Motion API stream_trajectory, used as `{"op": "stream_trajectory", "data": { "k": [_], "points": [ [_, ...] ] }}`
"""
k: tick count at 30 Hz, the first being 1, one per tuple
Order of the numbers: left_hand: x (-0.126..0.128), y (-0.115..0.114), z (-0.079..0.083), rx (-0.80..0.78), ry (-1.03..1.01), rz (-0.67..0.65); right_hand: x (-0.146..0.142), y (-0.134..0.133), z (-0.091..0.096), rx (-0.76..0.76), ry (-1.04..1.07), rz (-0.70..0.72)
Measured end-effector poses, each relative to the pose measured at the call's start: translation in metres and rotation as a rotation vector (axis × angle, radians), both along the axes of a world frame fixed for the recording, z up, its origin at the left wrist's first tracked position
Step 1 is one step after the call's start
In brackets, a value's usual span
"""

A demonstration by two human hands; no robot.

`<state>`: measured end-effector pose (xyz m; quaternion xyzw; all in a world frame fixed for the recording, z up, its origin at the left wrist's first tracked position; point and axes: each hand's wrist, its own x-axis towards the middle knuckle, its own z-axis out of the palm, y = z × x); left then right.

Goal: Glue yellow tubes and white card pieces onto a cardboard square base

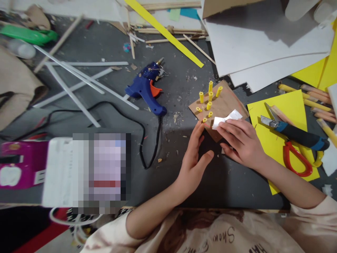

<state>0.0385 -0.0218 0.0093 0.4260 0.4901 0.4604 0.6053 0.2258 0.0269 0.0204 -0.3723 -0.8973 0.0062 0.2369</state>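
Observation:
A brown cardboard piece [229, 95] lies on the dark table with several short yellow paper tubes [210, 95] standing on it. My left hand [193, 163] is at its near left edge, fingers stretched out and thumb spread. Its fingertips are beside the nearest tube. Over the near side of the cardboard, my right hand [243, 142] has its fingers on a creased white paper piece [233, 115]. The right thumb sits lower, near the cardboard's front corner. What lies under the right palm is hidden.
A blue glue gun [146, 86] lies left of the cardboard, its black cord trailing. White sticks [79, 82] cross farther left. Red-handled scissors [297, 161] and a utility knife [300, 135] rest on yellow paper [276, 105] at right. White sheets [263, 59] lie behind.

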Motion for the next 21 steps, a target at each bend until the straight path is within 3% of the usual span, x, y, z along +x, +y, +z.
{"op": "stream_trajectory", "data": {
  "k": [21],
  "points": [
    [0.0009, 0.0002, 0.0005, -0.018, -0.028, 0.008, -0.0018, 0.0038, 0.0022, 0.054, -0.012, -0.024]
  ]
}}
